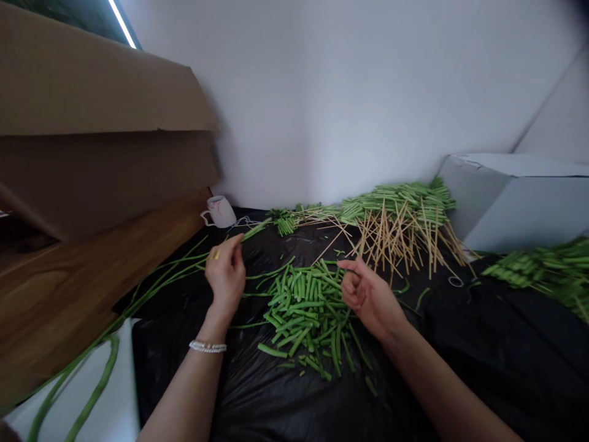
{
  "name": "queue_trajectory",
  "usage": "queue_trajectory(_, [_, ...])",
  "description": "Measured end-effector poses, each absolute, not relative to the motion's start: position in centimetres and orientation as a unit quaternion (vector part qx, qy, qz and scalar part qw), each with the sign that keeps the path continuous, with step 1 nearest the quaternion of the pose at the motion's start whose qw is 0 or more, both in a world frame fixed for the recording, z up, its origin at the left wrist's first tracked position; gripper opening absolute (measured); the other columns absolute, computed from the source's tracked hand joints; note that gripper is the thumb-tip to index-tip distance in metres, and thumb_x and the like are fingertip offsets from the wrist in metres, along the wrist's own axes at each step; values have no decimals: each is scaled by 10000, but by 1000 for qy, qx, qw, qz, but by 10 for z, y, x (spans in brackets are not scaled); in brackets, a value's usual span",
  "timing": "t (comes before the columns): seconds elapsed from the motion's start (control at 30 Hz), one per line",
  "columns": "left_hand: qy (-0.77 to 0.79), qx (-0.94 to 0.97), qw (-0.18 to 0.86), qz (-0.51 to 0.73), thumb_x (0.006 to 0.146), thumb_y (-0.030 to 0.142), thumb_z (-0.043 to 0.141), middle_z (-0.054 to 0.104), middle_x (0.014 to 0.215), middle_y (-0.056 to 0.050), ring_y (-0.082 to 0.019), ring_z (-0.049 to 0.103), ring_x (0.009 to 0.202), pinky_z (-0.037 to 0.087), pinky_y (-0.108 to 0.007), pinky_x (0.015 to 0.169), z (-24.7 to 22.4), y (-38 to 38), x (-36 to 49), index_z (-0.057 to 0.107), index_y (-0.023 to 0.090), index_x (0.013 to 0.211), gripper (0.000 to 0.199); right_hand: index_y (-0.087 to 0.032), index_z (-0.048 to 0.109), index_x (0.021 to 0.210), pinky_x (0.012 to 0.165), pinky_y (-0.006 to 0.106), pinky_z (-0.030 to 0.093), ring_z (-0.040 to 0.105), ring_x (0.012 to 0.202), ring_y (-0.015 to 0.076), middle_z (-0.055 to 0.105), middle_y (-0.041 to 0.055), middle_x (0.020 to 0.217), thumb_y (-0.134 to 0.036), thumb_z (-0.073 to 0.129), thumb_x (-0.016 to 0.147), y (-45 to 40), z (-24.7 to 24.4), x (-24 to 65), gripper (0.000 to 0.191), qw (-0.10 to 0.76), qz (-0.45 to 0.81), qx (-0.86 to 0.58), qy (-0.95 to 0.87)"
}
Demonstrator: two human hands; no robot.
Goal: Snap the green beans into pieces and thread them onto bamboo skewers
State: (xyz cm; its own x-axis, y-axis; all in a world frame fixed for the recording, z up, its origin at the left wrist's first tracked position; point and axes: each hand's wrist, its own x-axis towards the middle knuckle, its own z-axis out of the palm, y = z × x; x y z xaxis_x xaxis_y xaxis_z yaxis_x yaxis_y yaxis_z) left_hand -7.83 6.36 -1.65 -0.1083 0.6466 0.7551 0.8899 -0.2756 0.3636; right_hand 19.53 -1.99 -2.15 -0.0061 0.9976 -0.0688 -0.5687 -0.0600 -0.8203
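while left hand (225,276) pinches bean (252,231), right hand (370,301) hovers

The left hand (225,279) wears a small gold ring (214,255) on one finger, too small to show any detail. Around the left wrist sits a bracelet (207,347) of small round white beads with a pearl-like look. The right hand (370,301) shows no jewellery, and both bare forearms (188,393) run down to the bottom edge of the view.
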Motion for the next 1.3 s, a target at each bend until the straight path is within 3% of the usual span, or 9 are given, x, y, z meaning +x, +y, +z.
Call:
queue_trajectory(0.23, [-385, -795, 36, -467, 918, 168, 519, 733, 1130, -51, -238, 605, 1058, 312, -410, 1006, -21, 36, -35, 702, 343, 1155, 346, -290, 551, 1288, 575, 284, 410, 499, 556, 136, 600, -25, 719, -301, 622, 842, -24, -35, 188, 451, 555, 295, -508, -588])
queue_trajectory(0.37, [-314, -833, -10, -455, 871, 196, 627, 747, 1103, -37, -256, 630, 1042, 318, -426, 1000, -14, 10, -19, 700, 386, 1163, 356, -296, 420, 1436, 709, 332, 449, 585, 704, 184, 662, 28, 902, -288, 559, 896, -27, -39, 186, 557, 503, 210, -498, -675])
queue_trajectory(0.5, [-226, -870, 80, -432, 883, 169, 620, 754, 1088, -20, -223, 652, 1008, 378, -391, 948, -8, -6, -5, 649, 354, 1236, 399, -229, 587, 1229, 822, 348, 451, 639, 905, 224, 693, 79, 1039, -260, 489, 926, -27, -38, 188, 320, 466, 157, -501, -713])
queue_trajectory(0.63, [-229, -854, 193, -425, 891, 84, 578, 750, 1093, -37, -199, 628, 1044, 376, -381, 949, -13, 4, -5, 588, 262, 1293, 439, -210, 636, 1001, 748, 338, 444, 640, 827, 224, 699, 70, 932, -286, 468, 925, -24, -32, 197, 199, 434, 123, -567, -689])
queue_trajectory(0.77, [-358, -768, 238, -475, 858, 72, 603, 746, 1027, -51, -229, 607, 1039, 365, -415, 954, -17, 27, -18, 620, 252, 1214, 399, -215, 622, 935, 610, 301, 435, 603, 651, 182, 653, 29, 750, -424, 445, 941, -17, -30, 207, 273, 504, 220, -579, -602])
queue_trajectory(0.87, [-452, -704, 216, -503, 848, 179, 652, 703, 1109, -89, -269, 566, 1091, 374, -442, 962, -16, 39, -28, 594, 228, 1245, 404, -207, 613, 919, 460, 253, 392, 554, 512, 145, 624, 1, 648, -561, 514, 884, -9, -32, 213, 369, 623, 381, -521, -443])
queue_trajectory(0.97, [-496, -676, 181, -514, 841, 252, 672, 663, 1182, -102, -284, 540, 1123, 380, -455, 977, -15, 43, -32, 573, 216, 1268, 441, -184, 617, 852, 410, 216, 357, 512, 459, 111, 619, -5, 589, -561, 635, 811, -3, -31, 220, 380, 704, 487, -425, -294])
queue_trajectory(1.13, [-507, -712, 126, -470, 898, 258, 598, 634, 1249, -97, -273, 525, 1154, 393, -436, 978, -21, 46, -30, 576, 221, 1265, 370, -165, 617, 777, 370, 169, 306, 424, 414, 66, 545, -35, 517, -435, 678, 841, -2, -20, 229, 285, 704, 611, -327, -155])
queue_trajectory(1.3, [-465, -810, 68, -351, 961, 273, 505, 662, 1231, -86, -252, 527, 1154, 400, -413, 942, -28, 47, -26, 586, 231, 1266, 318, -156, 621, 772, 359, 158, 296, 394, 406, 62, 520, -26, 513, -390, 560, 933, -6, -11, 228, 291, 710, 628, -288, -135])
